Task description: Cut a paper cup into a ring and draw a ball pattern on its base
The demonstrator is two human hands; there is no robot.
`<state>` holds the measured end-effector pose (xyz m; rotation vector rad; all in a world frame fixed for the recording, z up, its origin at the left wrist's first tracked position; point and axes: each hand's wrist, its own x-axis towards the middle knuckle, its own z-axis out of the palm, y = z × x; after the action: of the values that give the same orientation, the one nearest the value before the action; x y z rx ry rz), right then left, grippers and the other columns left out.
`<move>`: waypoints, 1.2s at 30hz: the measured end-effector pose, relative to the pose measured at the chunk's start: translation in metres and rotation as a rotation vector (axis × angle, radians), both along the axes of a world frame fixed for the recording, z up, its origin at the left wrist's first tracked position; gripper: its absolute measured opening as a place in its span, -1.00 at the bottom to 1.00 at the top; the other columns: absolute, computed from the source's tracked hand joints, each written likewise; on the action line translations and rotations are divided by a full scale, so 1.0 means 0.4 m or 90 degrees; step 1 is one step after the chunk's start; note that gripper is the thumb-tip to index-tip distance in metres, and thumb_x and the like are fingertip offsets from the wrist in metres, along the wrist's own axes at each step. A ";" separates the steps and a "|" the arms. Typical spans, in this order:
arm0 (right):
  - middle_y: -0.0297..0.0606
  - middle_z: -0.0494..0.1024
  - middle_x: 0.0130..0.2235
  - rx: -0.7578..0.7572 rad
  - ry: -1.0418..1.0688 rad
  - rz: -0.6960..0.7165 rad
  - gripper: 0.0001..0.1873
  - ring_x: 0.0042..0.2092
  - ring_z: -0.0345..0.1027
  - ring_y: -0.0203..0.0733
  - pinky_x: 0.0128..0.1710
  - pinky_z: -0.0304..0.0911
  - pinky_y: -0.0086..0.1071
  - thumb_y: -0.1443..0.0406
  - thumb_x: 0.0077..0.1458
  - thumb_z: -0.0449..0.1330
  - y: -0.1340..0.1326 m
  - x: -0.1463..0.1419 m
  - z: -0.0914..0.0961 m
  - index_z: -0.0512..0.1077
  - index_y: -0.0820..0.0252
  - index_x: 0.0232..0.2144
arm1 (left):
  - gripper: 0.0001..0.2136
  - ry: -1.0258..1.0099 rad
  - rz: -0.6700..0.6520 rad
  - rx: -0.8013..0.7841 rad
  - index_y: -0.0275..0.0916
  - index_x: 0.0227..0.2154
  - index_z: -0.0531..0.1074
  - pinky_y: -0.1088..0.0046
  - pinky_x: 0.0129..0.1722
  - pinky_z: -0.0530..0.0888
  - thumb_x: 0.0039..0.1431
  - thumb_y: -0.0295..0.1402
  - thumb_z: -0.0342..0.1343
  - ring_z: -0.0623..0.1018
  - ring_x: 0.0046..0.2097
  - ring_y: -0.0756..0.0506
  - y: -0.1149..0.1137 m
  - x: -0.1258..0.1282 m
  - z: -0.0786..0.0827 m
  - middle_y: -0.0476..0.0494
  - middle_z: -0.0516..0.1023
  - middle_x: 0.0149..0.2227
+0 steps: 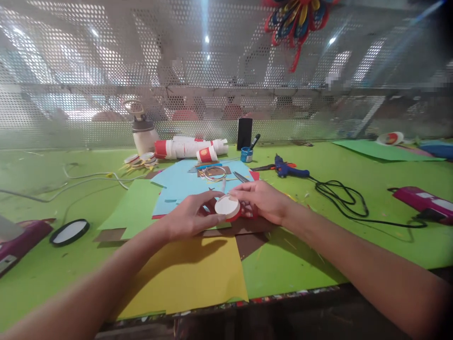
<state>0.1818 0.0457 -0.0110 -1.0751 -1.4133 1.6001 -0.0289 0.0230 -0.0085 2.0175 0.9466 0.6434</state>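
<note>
Both my hands meet over a small red paper cup [228,208] whose white bottom faces me. My left hand [191,218] pinches the cup from the left, fingers closed on its edge. From the right, my right hand [262,200] grips the cup's red side, which looks cut into strips. Under them lie sheets of blue paper [180,184], green paper [136,205], brown paper [249,241] and a yellow sheet [187,278] near the table's front edge.
The green table [354,236] carries a blue glue gun [288,170] with a black cord [345,198], scissors [241,177], stacked paper cups [191,148], a water bottle [143,130], a blue paint pot [246,154], a black phone [244,133], a round mirror [69,232] and pink devices [423,202]. A perforated screen stands behind.
</note>
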 end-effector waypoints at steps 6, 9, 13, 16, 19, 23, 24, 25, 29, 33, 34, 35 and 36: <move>-0.38 0.46 -0.59 0.103 -0.052 -0.056 -0.69 -0.60 0.24 -0.39 -0.63 0.15 -0.48 0.13 -0.10 0.37 -0.015 -0.027 0.005 0.48 0.26 -0.41 | -0.56 0.082 0.087 0.127 -0.20 0.02 0.36 0.39 -0.31 0.44 0.12 -0.13 0.15 0.48 -0.30 -0.08 -0.005 0.015 -0.014 -0.10 0.54 -0.23; -0.39 0.46 -0.57 0.168 -0.086 -0.072 -0.70 -0.58 0.25 -0.38 -0.60 0.18 -0.47 0.14 -0.06 0.34 -0.030 -0.043 0.012 0.49 0.24 -0.36 | -0.59 0.080 0.117 0.137 -0.20 -0.02 0.37 0.39 -0.33 0.44 0.11 -0.14 0.15 0.50 -0.32 -0.08 -0.006 0.020 -0.015 -0.09 0.54 -0.26; -0.32 0.52 -0.46 0.323 -0.227 -0.095 -0.60 -0.46 0.38 -0.30 -0.46 0.30 -0.44 0.03 0.11 0.17 -0.027 -0.024 0.026 0.46 0.23 -0.18 | -0.57 -0.006 0.139 0.066 -0.22 0.02 0.33 0.37 -0.33 0.47 0.11 -0.15 0.15 0.52 -0.28 -0.10 -0.006 0.023 -0.011 -0.15 0.54 -0.18; -0.20 0.56 -0.33 0.393 -0.367 -0.144 -0.53 -0.35 0.42 -0.22 -0.40 0.31 -0.40 0.00 0.21 0.00 0.005 0.036 0.041 0.45 0.24 -0.12 | -0.54 -0.106 0.135 0.023 -0.25 0.02 0.31 0.34 -0.25 0.48 0.08 -0.17 0.20 0.53 -0.20 -0.13 0.000 0.020 -0.010 -0.20 0.53 -0.16; -0.15 0.57 -0.30 0.399 -0.525 -0.150 -0.67 -0.29 0.40 -0.14 -0.28 0.26 -0.32 0.13 0.14 0.11 0.041 0.109 0.055 0.52 0.25 -0.23 | -0.49 -0.223 0.112 -0.053 -0.22 0.07 0.27 0.32 -0.23 0.49 0.08 -0.21 0.23 0.54 -0.19 -0.13 0.007 0.013 -0.007 -0.18 0.53 -0.18; -0.17 0.56 -0.32 0.378 -0.714 -0.055 -0.76 -0.26 0.39 -0.02 -0.31 0.17 -0.30 0.21 -0.07 0.26 0.049 0.174 0.054 0.56 0.14 -0.30 | -0.51 -0.329 0.093 -0.105 -0.21 0.06 0.28 0.37 -0.25 0.48 0.09 -0.26 0.25 0.55 -0.17 -0.12 0.009 0.004 0.007 -0.19 0.56 -0.18; -0.16 0.55 -0.31 0.367 -0.748 -0.032 -0.75 -0.24 0.40 0.02 -0.32 0.16 -0.29 0.23 -0.10 0.27 0.044 0.182 0.050 0.56 0.12 -0.29 | -0.53 -0.346 0.092 -0.102 -0.21 0.05 0.29 0.39 -0.26 0.47 0.09 -0.27 0.25 0.54 -0.17 -0.12 0.009 0.002 0.011 -0.19 0.56 -0.18; -0.13 0.55 -0.29 0.355 -0.779 -0.016 -0.71 -0.24 0.41 0.05 -0.34 0.15 -0.29 0.26 -0.13 0.26 0.039 0.187 0.044 0.57 0.12 -0.26 | -0.55 -0.363 0.094 -0.097 -0.22 0.04 0.30 0.40 -0.27 0.46 0.10 -0.28 0.25 0.54 -0.17 -0.11 0.008 0.000 0.017 -0.19 0.57 -0.17; -0.06 0.53 -0.11 0.314 -0.842 0.013 -0.30 -0.17 0.43 0.10 -0.37 0.15 -0.33 0.36 -0.18 0.22 0.032 0.196 0.016 0.38 0.05 0.11 | -0.58 -0.413 0.106 -0.098 -0.22 0.01 0.33 0.37 -0.28 0.47 0.11 -0.28 0.24 0.53 -0.18 -0.11 0.002 -0.006 0.034 -0.22 0.55 -0.13; -0.08 0.52 -0.02 0.298 -0.833 0.030 -0.17 -0.13 0.44 0.00 -0.36 0.18 -0.40 0.37 -0.19 0.22 0.050 0.202 -0.003 0.23 0.06 0.21 | -0.60 -0.493 0.103 -0.173 -0.21 0.00 0.32 0.31 -0.23 0.49 0.12 -0.29 0.23 0.56 -0.20 -0.13 0.000 -0.011 0.036 -0.20 0.55 -0.18; -0.10 0.53 -0.02 0.294 -0.831 0.026 -0.20 -0.14 0.45 -0.02 -0.35 0.18 -0.40 0.37 -0.18 0.22 0.055 0.203 -0.007 0.25 0.06 0.20 | -0.60 -0.512 0.099 -0.195 -0.20 0.01 0.31 0.30 -0.22 0.49 0.13 -0.29 0.22 0.57 -0.21 -0.13 0.001 -0.012 0.035 -0.18 0.55 -0.20; -0.11 0.54 -0.03 0.290 -0.830 0.017 -0.26 -0.14 0.45 -0.03 -0.35 0.18 -0.40 0.36 -0.15 0.22 0.060 0.203 -0.010 0.29 0.06 0.16 | -0.60 -0.528 0.097 -0.214 -0.19 0.02 0.31 0.30 -0.21 0.49 0.14 -0.29 0.21 0.58 -0.22 -0.13 0.002 -0.014 0.033 -0.17 0.56 -0.22; -0.11 0.56 -0.05 0.286 -0.832 0.003 -0.35 -0.16 0.46 -0.02 -0.35 0.17 -0.39 0.33 -0.12 0.21 0.063 0.204 -0.013 0.34 0.06 0.11 | -0.61 -0.540 0.096 -0.231 -0.18 0.03 0.31 0.31 -0.21 0.49 0.14 -0.29 0.20 0.58 -0.22 -0.12 0.004 -0.015 0.031 -0.16 0.56 -0.23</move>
<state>0.2632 0.0708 -0.0161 -1.9053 -2.3792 0.3517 -0.0351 0.0246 0.0039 1.1700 0.6251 1.1831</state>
